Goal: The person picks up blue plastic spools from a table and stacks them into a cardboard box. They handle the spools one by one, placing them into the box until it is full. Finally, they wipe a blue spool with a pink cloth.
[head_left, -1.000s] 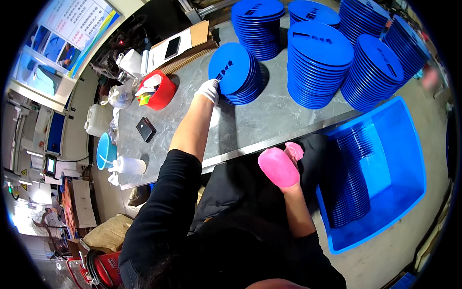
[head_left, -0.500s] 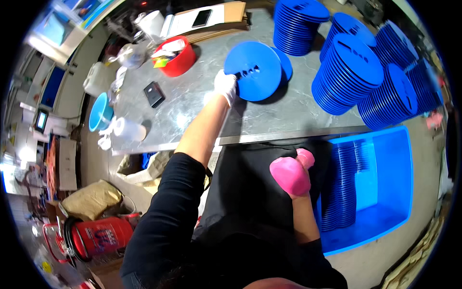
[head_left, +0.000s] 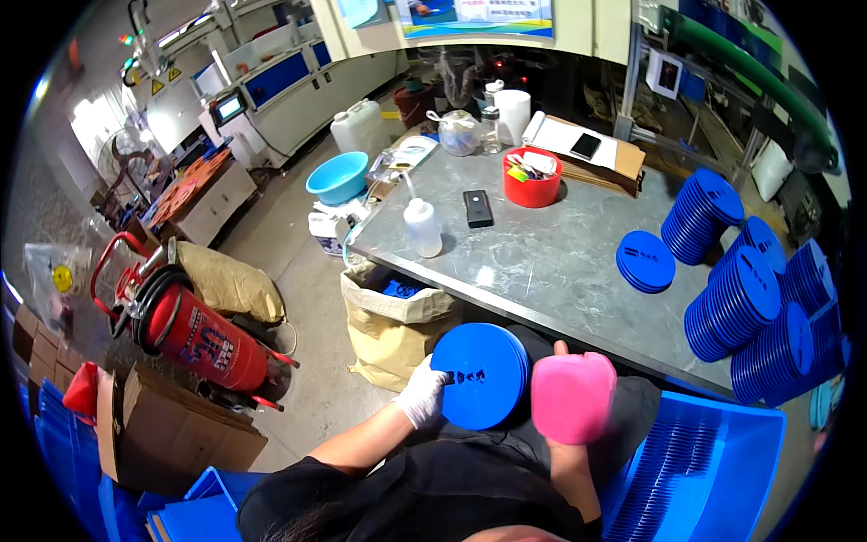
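My left hand (head_left: 423, 392), in a white glove, grips a blue round plastic disc (head_left: 486, 397) by its left edge, beside a row of small cutouts. At least one more blue disc edge shows behind it. The disc is tilted up over my lap. Just right of it, my right hand (head_left: 573, 397) is covered by a pink mitt and appears apart from the disc. The mitt hides how the fingers lie. A low pile of similar discs (head_left: 646, 260) rests on the grey table (head_left: 533, 248), left of several tall disc stacks (head_left: 733, 303).
A blue bin (head_left: 741, 452) holding a row of discs stands at my right. The table carries a red tub (head_left: 533, 188), a black box (head_left: 478, 209), a squeeze bottle (head_left: 422, 228) and a phone (head_left: 586, 146). A sack (head_left: 388, 339) and a fire extinguisher (head_left: 212, 339) stand left.
My left hand has drawn the disc from over the table back toward my lap. The pink-mitted right hand is now close beside it. The view has swung left.
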